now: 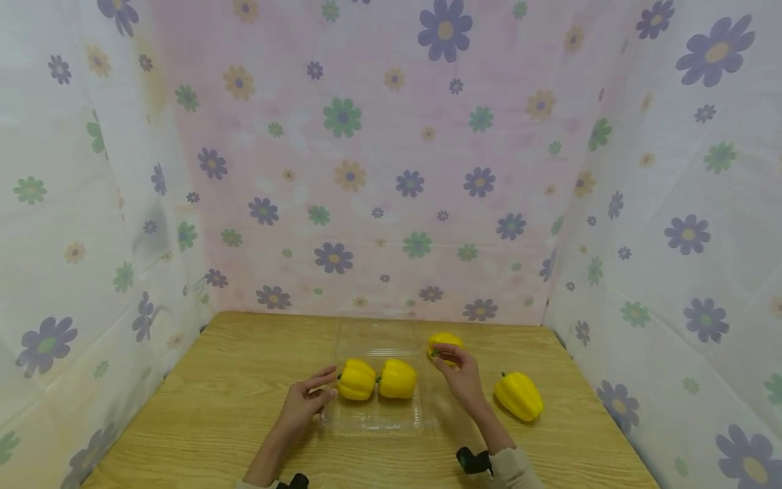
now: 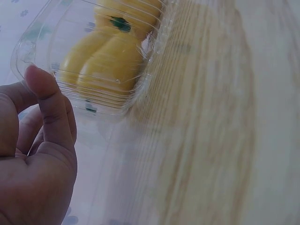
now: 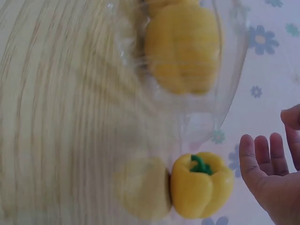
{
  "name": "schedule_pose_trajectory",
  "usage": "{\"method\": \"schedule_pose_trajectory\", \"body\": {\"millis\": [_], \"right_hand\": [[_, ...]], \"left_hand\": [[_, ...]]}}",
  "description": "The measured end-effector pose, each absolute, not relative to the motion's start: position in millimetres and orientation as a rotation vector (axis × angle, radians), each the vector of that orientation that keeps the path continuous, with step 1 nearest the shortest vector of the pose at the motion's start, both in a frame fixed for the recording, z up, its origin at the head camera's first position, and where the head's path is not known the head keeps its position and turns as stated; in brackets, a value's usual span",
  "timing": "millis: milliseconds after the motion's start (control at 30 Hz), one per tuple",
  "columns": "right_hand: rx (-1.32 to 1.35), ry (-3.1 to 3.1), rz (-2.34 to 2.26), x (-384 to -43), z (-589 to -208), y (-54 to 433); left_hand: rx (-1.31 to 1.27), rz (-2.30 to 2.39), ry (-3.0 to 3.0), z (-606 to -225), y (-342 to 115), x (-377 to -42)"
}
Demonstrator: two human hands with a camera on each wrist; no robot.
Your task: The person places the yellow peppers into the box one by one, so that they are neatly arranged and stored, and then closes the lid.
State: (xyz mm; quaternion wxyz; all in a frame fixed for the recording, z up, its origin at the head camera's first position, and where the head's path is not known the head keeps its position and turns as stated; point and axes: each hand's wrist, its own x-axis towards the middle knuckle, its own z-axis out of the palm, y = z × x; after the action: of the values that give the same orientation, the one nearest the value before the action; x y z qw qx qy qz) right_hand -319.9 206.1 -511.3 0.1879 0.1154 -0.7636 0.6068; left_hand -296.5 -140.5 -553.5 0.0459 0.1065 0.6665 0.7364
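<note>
Two yellow bell peppers, a left one point(image 1: 357, 380) and a right one point(image 1: 398, 379), lie in a row in a clear plastic clamshell container point(image 1: 373, 426). My left hand point(image 1: 299, 405) grips the container's left edge; in the left wrist view its thumb point(image 2: 41, 84) overlaps the rim. Over a third yellow bell pepper point(image 1: 448, 337) behind the container's right side is my right hand point(image 1: 462, 380). The right wrist view shows this pepper point(image 3: 201, 186) standing with its green stem up, and the right-hand fingers point(image 3: 251, 157) apart from it, holding nothing.
Another yellow bell pepper point(image 1: 519, 396) lies on the wooden table point(image 1: 201, 407), right of my right hand. The container's clear lid point(image 1: 377, 337) is folded back towards the rear. Flower-printed cloth point(image 1: 379, 231) hangs behind the table and along both sides.
</note>
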Motion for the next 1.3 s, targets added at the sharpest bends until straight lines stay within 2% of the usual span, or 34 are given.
{"method": "schedule_pose_trajectory", "body": {"millis": [200, 667, 1300], "right_hand": [[0.158, -2.167, 1.687, -335, -522, 222], [0.163, -2.340, 1.355, -373, -522, 246], [0.195, -2.570, 1.620, -390, -529, 254]], "left_hand": [[0.277, 2.254, 2.021, -553, -141, -296], [0.284, 2.247, 2.044, -553, -141, -295], [0.274, 2.241, 2.041, -554, -141, -296]]}}
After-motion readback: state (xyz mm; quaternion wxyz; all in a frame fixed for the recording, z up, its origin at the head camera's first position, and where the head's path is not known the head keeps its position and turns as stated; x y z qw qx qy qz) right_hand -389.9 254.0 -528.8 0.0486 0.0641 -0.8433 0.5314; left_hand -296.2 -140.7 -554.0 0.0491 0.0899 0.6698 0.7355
